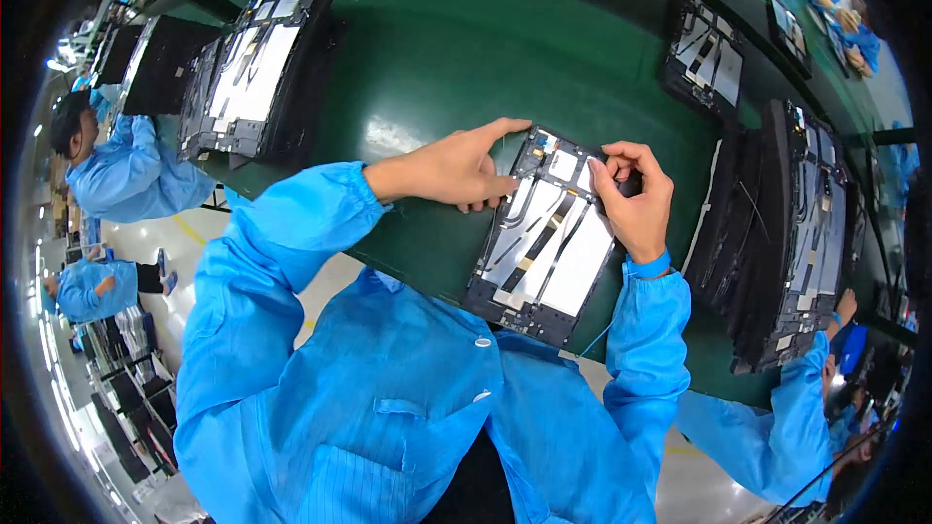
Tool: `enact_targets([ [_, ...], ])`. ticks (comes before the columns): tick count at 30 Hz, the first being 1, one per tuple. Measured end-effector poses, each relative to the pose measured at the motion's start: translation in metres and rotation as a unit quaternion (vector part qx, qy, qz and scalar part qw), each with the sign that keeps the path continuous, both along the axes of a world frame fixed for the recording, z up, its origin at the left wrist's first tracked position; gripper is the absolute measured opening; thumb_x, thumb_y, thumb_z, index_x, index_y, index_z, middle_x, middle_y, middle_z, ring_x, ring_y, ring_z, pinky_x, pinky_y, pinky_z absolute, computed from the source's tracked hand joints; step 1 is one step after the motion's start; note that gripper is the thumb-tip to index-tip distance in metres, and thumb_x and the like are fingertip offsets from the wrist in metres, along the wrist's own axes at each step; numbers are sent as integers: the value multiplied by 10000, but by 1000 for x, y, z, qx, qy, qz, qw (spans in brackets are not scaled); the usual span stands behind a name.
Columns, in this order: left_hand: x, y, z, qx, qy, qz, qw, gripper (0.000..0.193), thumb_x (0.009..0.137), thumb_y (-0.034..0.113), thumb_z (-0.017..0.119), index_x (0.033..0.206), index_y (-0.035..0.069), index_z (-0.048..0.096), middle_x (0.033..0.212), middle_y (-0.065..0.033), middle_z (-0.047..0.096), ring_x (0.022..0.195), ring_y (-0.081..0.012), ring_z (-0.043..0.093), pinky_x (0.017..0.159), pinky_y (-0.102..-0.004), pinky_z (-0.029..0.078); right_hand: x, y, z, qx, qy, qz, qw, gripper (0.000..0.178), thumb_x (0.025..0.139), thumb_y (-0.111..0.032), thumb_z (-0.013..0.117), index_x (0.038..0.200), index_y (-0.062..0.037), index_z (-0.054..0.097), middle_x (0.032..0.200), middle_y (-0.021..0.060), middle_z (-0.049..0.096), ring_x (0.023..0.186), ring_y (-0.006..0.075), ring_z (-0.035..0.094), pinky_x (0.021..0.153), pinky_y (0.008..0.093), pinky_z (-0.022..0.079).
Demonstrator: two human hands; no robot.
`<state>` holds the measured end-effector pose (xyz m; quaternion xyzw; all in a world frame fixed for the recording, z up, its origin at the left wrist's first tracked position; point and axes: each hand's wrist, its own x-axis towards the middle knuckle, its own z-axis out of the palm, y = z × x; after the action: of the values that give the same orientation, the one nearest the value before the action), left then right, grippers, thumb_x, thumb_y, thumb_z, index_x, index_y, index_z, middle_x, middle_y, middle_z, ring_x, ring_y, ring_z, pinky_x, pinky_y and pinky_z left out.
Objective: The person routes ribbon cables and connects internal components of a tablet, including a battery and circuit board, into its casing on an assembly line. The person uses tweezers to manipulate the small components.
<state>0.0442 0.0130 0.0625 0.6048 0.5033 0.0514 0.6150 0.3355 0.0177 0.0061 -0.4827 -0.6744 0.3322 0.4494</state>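
Observation:
An opened tablet [549,243], with silver-white battery panels, black ribbon cables and a black frame, lies tilted on the green bench in front of me. Its upper left corner is gripped by my left hand [456,170], the index finger reaching to the top edge and the thumb pressing at the side. Over the tablet's upper right part, my right hand [641,202] is closed, thumb and index finger nearly together. Whatever may be between those fingertips is too small to make out. A blue strap [649,267] with a thin cord circles my right wrist.
Stacked opened tablets in black trays stand at left [254,78] and right [811,223]. Another opened tablet [707,53] lies at the far right of the green bench [466,29]. Co-workers in blue sit at left [136,170] and lower right [777,432].

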Motion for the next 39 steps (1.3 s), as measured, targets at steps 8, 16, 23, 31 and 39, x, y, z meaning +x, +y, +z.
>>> enact_targets([
  [8, 18, -9, -9, 28, -31, 116, 992, 768, 1004, 182, 786, 1661, 118, 392, 815, -71, 694, 687, -170, 713, 602, -315, 560, 16, -13, 24, -6, -67, 70, 995, 329, 791, 22, 801, 1109, -51, 763, 727, 42, 704, 894, 226, 667, 838, 365, 532],
  [16, 34, -55, -34, 498, 76, 163, 848, 306, 892, 133, 856, 1181, 81, 771, 1119, -126, 675, 939, -273, 727, 723, -386, 582, 27, -11, 22, -101, -2, 132, 986, 449, 833, -32, 849, 1258, -49, 705, 784, 26, 732, 1069, 187, 668, 1042, 382, 476],
  [23, 41, -70, -56, 551, 30, 184, 814, 190, 866, 37, 859, 1047, 58, 806, 1106, -109, 753, 900, -291, 760, 759, -380, 609, 32, -13, 13, -166, 96, 130, 973, 509, 867, -18, 846, 1312, -31, 599, 867, 8, 724, 1092, 147, 641, 1113, 370, 425],
  [31, 44, -69, -59, 580, 27, 203, 788, 154, 878, 24, 847, 1024, 43, 805, 1090, -90, 775, 895, -267, 764, 766, -374, 636, 32, -15, 20, -220, 52, 137, 964, 491, 866, -18, 858, 1289, -28, 610, 850, 8, 727, 982, 111, 651, 1109, 363, 427],
  [39, 46, -71, -55, 579, 44, 192, 791, 148, 885, 22, 839, 1027, 28, 799, 1093, -92, 773, 899, -277, 756, 762, -378, 639, 33, -13, 21, -111, -37, 166, 979, 436, 834, -46, 891, 1212, -45, 675, 806, 5, 758, 1112, 196, 663, 1271, 486, 351],
])
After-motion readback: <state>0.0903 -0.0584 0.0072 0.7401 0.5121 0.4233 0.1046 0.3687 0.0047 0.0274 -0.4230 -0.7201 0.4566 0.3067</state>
